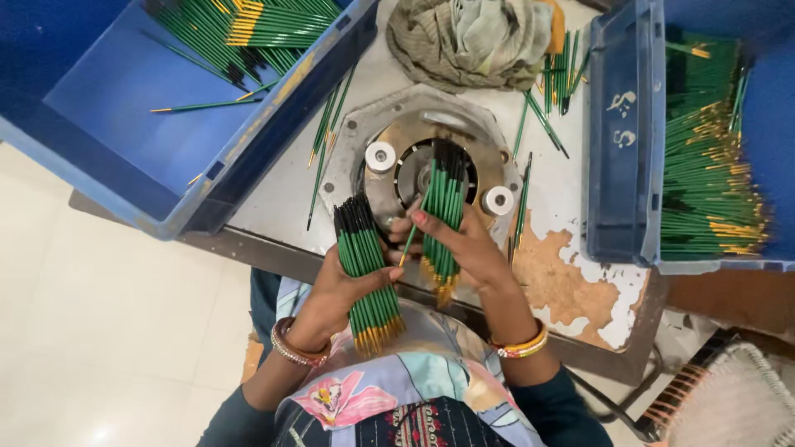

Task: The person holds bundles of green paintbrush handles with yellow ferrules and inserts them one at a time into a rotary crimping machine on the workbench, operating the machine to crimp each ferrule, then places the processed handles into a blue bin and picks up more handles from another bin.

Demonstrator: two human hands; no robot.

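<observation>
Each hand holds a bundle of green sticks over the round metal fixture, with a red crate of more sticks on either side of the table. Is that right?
Not quite: in the head view the crates on both sides are blue, not red. The rest holds: the left hand grips one bundle of green sticks, the right hand grips another bundle, both over the round metal fixture.

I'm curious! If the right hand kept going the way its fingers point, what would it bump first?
Probably the round grey metal machine plate with its white rollers, just past the right hand; depth is unclear.
</observation>
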